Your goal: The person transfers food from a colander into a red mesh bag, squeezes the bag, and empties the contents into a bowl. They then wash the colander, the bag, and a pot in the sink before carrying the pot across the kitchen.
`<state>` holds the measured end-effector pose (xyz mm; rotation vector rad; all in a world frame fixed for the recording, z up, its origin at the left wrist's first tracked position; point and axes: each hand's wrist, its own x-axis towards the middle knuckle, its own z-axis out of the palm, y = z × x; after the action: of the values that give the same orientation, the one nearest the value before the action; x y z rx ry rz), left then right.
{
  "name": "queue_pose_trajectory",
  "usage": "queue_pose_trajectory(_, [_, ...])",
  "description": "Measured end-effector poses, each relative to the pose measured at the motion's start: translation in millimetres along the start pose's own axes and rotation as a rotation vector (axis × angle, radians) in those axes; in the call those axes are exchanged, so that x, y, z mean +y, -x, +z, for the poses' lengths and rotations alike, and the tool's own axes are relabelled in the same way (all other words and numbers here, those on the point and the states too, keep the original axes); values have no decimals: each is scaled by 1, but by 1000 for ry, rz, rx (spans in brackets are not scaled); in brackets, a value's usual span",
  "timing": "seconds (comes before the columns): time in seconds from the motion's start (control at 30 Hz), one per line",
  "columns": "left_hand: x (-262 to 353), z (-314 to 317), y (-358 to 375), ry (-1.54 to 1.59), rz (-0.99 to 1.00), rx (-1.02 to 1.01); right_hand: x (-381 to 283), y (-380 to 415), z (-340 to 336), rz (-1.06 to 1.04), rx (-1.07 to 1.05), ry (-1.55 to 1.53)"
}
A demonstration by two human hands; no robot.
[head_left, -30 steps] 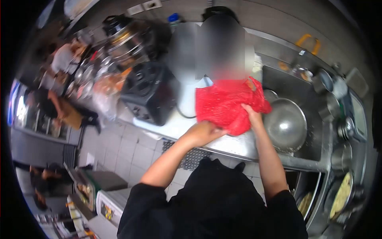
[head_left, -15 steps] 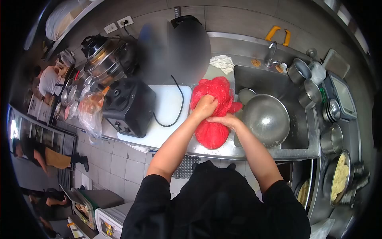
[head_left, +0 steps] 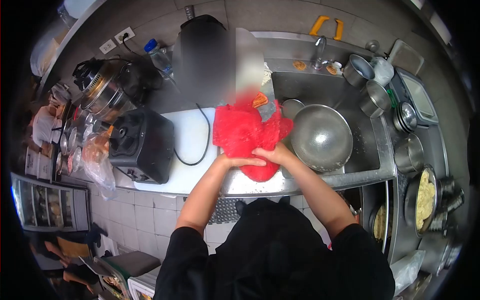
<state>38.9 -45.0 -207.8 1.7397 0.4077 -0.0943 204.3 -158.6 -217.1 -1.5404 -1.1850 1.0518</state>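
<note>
A bunched red mesh cloth (head_left: 242, 132) lies on the steel counter edge beside the sink. My left hand (head_left: 239, 161) and my right hand (head_left: 272, 154) meet over its lower part, both squeezing the rounded bulge that hangs toward me. The upper part of the cloth spreads loosely toward the back wall, where a blurred patch hides what is behind it. A large steel bowl (head_left: 321, 137) sits upside down in the sink just right of my right hand.
A white cutting board (head_left: 187, 150) with a black cord lies left of the cloth, next to a black blender base (head_left: 141, 145). Steel pots (head_left: 367, 82) and a scale stand at right. A bowl of pale dough (head_left: 425, 200) sits lower right. Tap (head_left: 317, 50) at the back.
My left hand came down from the top of the cloth to its lower bulge, beside my right hand. The view shifted, so everything sits further left in the frame.
</note>
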Motion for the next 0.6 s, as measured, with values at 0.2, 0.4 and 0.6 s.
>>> queue_pose_trajectory(0.2, [-11,10,3,-244,162,70,-40,9,7,-61,-166,495])
queue_pose_trajectory(0.4, [-24,24,-1,-385,35,252,-44,9,13,-102,-112,477])
queue_pose_trajectory(0.6, [-66,47,-21,-89,122,529,-51,27,-23,116,-107,606])
